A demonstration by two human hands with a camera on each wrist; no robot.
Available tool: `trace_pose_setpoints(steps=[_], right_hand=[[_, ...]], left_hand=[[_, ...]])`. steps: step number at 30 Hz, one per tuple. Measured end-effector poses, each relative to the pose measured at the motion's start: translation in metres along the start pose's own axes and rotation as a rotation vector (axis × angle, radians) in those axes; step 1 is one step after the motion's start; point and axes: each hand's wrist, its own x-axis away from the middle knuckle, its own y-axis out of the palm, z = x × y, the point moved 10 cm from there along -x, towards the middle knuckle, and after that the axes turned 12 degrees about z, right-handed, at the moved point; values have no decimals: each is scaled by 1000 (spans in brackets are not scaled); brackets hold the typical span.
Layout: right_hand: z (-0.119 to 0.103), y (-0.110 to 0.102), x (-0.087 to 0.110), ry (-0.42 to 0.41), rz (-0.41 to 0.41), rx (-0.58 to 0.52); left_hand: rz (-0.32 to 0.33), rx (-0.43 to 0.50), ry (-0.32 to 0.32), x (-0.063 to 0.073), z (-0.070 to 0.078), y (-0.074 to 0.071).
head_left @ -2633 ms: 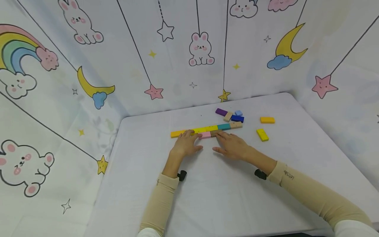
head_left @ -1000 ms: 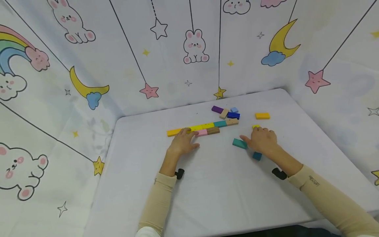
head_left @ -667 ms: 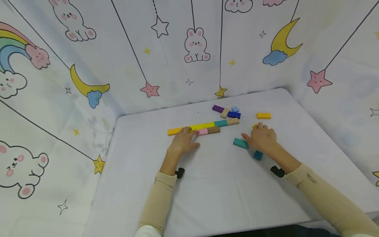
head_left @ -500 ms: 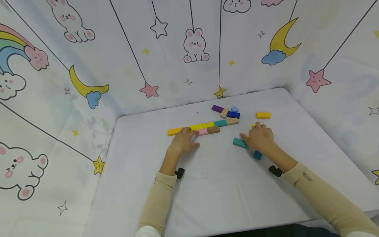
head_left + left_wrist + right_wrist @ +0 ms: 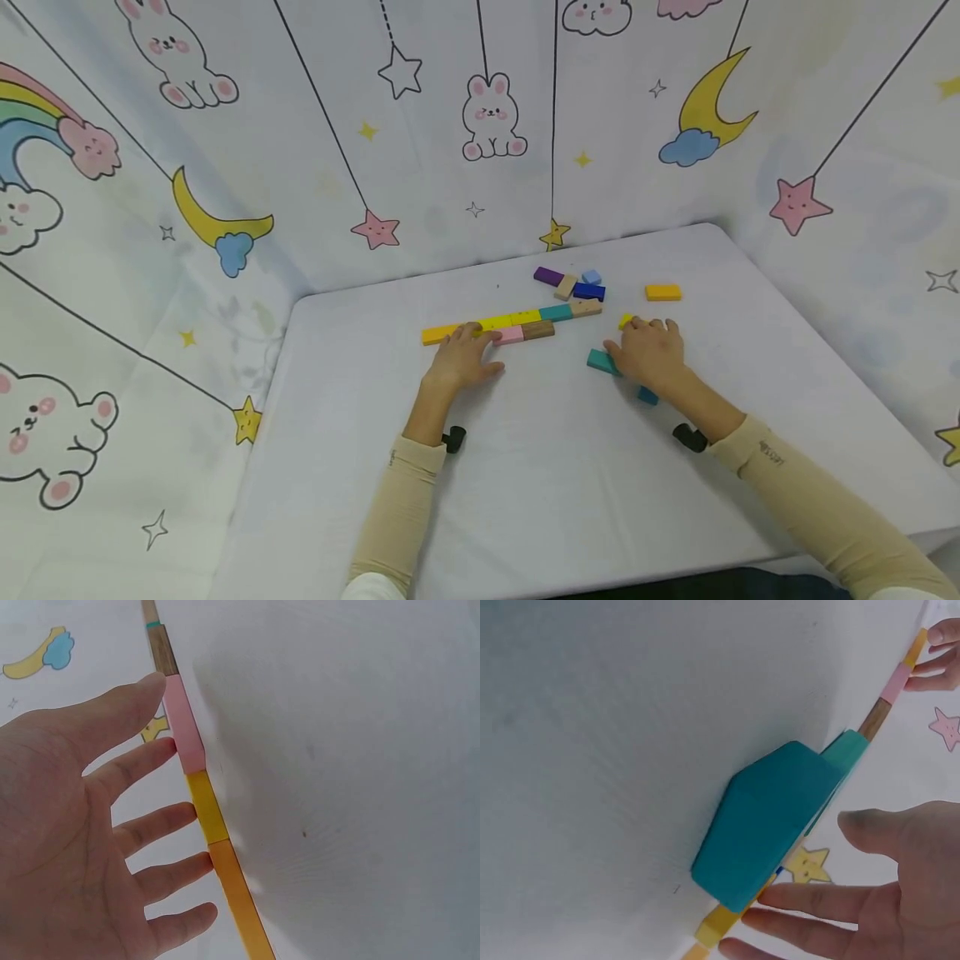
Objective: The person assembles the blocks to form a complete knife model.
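My left hand rests with spread fingers at a row of coloured wooden blocks. In the left wrist view its fingertips lie along the pink block, a yellow block and an orange block. A brown block adjoins the pink one. My right hand is over the table to the right, fingers extended and thumb apart. Its fingertips meet a yellow block, mostly hidden by the hand in the head view. Beside the thumb lies a green block; a dark teal block sits under the wrist side.
Behind the pink and brown blocks runs a longer row with orange, yellow, teal and tan blocks. Farther back lie purple, tan, dark blue and light blue blocks. An orange-yellow block lies at the right.
My right hand has gone from the brown block to the right-hand yellow block, then slid left with it. Green and dark teal blocks now show near it. My left hand has stayed put.
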Motion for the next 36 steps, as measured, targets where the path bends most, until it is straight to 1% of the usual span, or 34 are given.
trace_pose_setpoints(steps=[5,9,15,18,22,27,32,36], right_hand=[[-9,-3,0,-59,56,14],[-14,-4,-1,-89,81,3],[-24,-9,-1,-165,140,-6],[-28,-10,0,-189,156,1],[-33,-9,3,-218,176,-23],[-37,-5,5,-214,164,-79],[-42,-1,5,-176,106,-122],[-49,-2,7,-180,82,-139]], left_hand=[[-4,-9,3,-1,1,0],[1,-9,7,-1,2,0],[5,0,8,-1,3,-1],[5,-6,7,0,3,0],[7,-18,4,0,2,2],[11,-22,6,0,1,3],[12,-22,11,0,1,3],[16,-15,17,1,3,1]])
